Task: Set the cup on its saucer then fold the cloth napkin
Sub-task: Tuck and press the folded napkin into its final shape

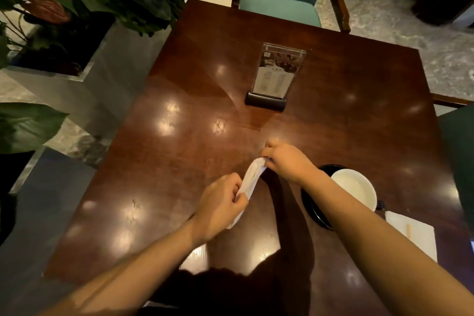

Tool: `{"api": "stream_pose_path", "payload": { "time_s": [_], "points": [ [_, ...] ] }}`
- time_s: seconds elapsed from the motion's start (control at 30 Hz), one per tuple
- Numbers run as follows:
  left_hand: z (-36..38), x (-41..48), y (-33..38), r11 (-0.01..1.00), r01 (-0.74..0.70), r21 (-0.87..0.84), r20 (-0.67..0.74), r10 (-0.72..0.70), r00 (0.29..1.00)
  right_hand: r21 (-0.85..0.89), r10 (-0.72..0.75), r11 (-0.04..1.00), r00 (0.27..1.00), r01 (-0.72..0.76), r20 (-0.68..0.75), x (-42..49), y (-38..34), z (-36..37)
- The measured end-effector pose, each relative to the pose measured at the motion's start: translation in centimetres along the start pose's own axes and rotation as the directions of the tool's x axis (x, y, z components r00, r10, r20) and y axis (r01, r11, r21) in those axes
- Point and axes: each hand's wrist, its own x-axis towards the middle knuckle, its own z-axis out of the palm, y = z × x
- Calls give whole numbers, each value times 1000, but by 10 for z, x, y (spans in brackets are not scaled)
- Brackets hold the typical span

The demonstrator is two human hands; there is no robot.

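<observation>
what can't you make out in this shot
Head view:
- napkin: both ends are buried in the left hand and right hand, so its fold is unclear.
- saucer: the right forearm covers a strip across it, so how the cup sits is partly hidden.
- menu stand: print too small to read.
</observation>
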Motion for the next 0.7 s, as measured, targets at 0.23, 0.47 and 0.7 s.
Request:
{"api": "stream_pose_path", "payload": {
  "time_s": [0.23, 0.47, 0.7],
  "points": [
    [48, -12, 29, 998, -57, 8, -174, 58, 983, 148, -30, 987, 987, 54, -157, -15, 12, -10],
    [89, -21, 16, 996, 79, -35, -253, -86, 964, 110, -9, 994, 996, 19, -86, -9, 23, 8],
    [118, -40, 12, 978, 201, -57, -302, -209, 930, 136, 22, 991, 997, -11, -81, -9, 28, 16]
  ]
}}
